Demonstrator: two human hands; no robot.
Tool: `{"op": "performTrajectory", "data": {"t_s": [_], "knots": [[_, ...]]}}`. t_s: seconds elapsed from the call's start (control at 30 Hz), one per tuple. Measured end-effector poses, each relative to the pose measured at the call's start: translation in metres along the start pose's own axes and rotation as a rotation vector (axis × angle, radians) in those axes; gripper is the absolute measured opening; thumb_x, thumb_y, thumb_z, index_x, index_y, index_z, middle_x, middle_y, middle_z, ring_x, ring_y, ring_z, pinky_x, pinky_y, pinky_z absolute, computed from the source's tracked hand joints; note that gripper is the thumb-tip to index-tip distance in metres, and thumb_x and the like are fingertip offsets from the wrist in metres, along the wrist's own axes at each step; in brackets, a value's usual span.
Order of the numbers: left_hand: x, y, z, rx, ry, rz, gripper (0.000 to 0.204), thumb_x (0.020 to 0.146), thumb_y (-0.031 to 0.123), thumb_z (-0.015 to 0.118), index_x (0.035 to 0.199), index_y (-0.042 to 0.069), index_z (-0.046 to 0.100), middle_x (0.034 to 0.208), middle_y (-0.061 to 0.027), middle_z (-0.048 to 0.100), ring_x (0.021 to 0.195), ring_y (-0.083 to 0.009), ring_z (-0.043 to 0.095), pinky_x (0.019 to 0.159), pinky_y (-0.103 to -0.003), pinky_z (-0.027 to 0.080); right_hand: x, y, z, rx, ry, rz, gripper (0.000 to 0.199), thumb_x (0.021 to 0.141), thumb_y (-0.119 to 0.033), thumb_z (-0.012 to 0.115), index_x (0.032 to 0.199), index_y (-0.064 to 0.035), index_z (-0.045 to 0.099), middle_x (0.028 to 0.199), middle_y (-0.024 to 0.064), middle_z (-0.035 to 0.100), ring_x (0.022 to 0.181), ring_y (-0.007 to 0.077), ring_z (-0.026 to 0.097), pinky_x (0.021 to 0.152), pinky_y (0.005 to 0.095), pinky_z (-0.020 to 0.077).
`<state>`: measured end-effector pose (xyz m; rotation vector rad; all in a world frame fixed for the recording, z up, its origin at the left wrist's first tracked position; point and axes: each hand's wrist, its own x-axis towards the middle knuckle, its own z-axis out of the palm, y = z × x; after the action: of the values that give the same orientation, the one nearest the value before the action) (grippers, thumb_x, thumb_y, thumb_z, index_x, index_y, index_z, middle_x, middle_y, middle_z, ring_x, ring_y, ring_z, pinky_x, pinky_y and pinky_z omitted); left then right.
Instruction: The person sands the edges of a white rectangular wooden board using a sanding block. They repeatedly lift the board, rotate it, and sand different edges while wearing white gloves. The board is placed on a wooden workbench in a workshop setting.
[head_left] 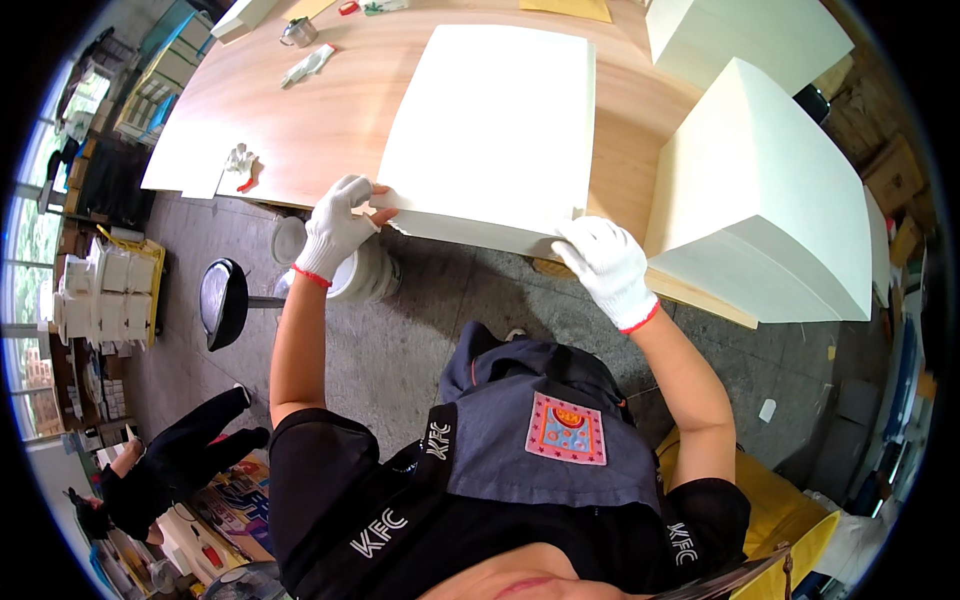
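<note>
A large white box-like piece (490, 120), seemingly cardboard, lies on the wooden table with a narrow side wall along its near edge. My left hand (340, 225), in a white knit glove with bare thumb and finger tips, grips its near left corner. At the near right corner my right hand (605, 265), gloved the same way, has its fingers closed on the edge. Parts of the fingers are hidden by the glove and the edge.
Tall white boxes (750, 190) stand on the table's right. A metal cup (298, 33), a loose glove (309, 65) and another glove (241, 165) lie on the left. Below are a round black stool (223, 303) and white buckets (365, 275). Another person (165, 470) is at lower left.
</note>
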<state>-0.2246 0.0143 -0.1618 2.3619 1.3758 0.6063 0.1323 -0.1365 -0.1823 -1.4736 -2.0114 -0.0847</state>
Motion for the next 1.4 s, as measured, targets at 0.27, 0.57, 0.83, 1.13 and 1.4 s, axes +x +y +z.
{"op": "performTrajectory", "data": {"t_s": [0.27, 0.57, 0.83, 1.13, 1.4], "knots": [[-0.006, -0.003, 0.029, -0.317, 0.124, -0.278, 0.018, 0.093, 0.017, 0.073, 0.098, 0.001, 0.066, 0.091, -0.0043, 0.061, 0.081, -0.0116, 0.054, 0.073, -0.028, 0.046, -0.016, -0.006, 0.012, -0.083, 0.132, -0.011, 0.041, 0.082, -0.010, 0.073, 0.121, -0.0198, 0.071, 0.092, -0.0005, 0.056, 0.081, 0.0192, 0.060, 0.067, 0.0347, 0.0504], [0.028, 0.005, -0.008, 0.285, -0.032, 0.034, 0.030, 0.079, 0.015, 0.078, 0.106, 0.008, 0.068, 0.119, -0.0141, 0.063, 0.114, -0.0355, 0.058, 0.097, -0.045, 0.048, -0.017, -0.012, -0.014, 0.038, 0.069, -0.021, 0.047, 0.085, -0.022, 0.067, 0.131, -0.0155, 0.063, 0.101, 0.0054, 0.061, 0.089, 0.0261, 0.063, 0.076, 0.0397, 0.0542], [0.087, 0.176, 0.011, 0.090, 0.147, 0.539, 0.046, 0.072, 0.002, 0.082, 0.116, 0.008, 0.070, 0.130, -0.0135, 0.061, 0.118, -0.0326, 0.058, 0.096, -0.042, 0.051, -0.081, 0.067, -0.163, -0.255, 0.470, 0.194, 0.041, 0.092, -0.027, 0.069, 0.129, -0.0104, 0.065, 0.125, 0.0128, 0.067, 0.109, 0.0274, 0.067, 0.092, 0.0380, 0.0553], [0.125, 0.463, 0.099, -0.139, -0.077, 1.110, 0.033, 0.082, 0.011, 0.075, 0.115, 0.013, 0.072, 0.132, -0.0109, 0.063, 0.125, -0.0321, 0.057, 0.104, -0.040, 0.048, -0.163, 0.183, -0.358, -0.548, 0.189, 1.217, 0.053, 0.090, -0.057, 0.065, 0.107, -0.0070, 0.067, 0.106, 0.0176, 0.071, 0.099, 0.0333, 0.070, 0.082, 0.0449, 0.0539], [0.156, 0.587, 0.187, -0.151, -0.463, 0.982, 0.038, 0.086, 0.005, 0.058, 0.122, 0.010, 0.069, 0.128, -0.0145, 0.065, 0.122, -0.0346, 0.057, 0.102, -0.041, 0.048, -0.142, 0.206, -0.380, -0.760, 0.238, 0.533, 0.044, 0.094, -0.055, 0.057, 0.089, -0.0122, 0.062, 0.087, 0.0110, 0.067, 0.082, 0.0325, 0.067, 0.072, 0.0445, 0.0538]]}}
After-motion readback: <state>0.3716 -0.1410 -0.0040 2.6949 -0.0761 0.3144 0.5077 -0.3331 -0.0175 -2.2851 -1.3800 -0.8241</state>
